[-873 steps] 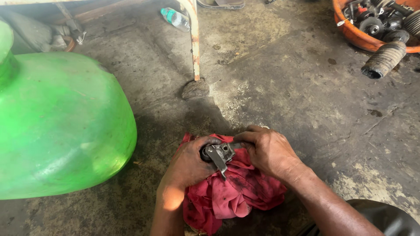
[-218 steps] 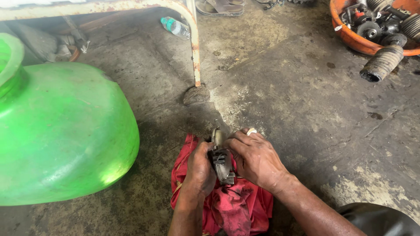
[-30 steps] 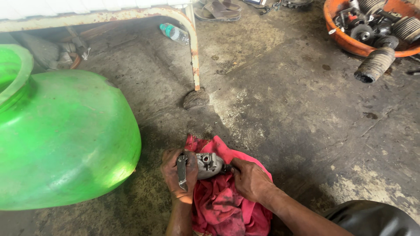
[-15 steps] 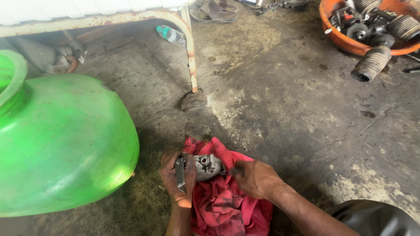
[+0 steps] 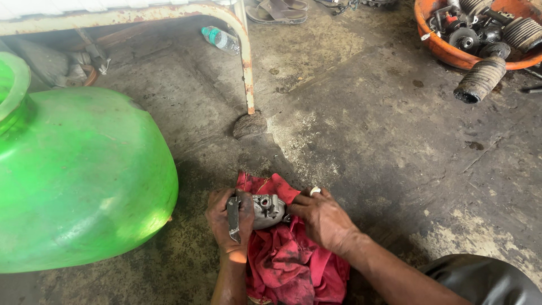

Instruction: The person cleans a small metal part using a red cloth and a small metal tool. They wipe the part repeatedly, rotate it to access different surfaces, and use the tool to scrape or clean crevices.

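Both hands on one grey metal part (image 5: 267,209) — left hand (image 5: 226,217) clenched around its end and lever (image 5: 233,219), right hand (image 5: 320,217) gripping the opposite side. Part sits on a red rag (image 5: 288,265), beside a green jug (image 5: 79,175).

A grimy workshop floor, seen from above.

You are looking down at a bare concrete floor (image 5: 367,130), dark with oil stains and paler where it is scuffed. At your left sits a large green plastic tank (image 5: 84,181), catching bright light on its lower side. A rusty painted metal frame (image 5: 246,56) rests its leg on a flat stone (image 5: 250,125). Beyond it lie a plastic bottle (image 5: 221,39) and a pair of sandals (image 5: 276,10). At the top right an orange tub (image 5: 451,52) holds greasy metal parts, with a ribbed black rubber sleeve (image 5: 481,79) just beside it.
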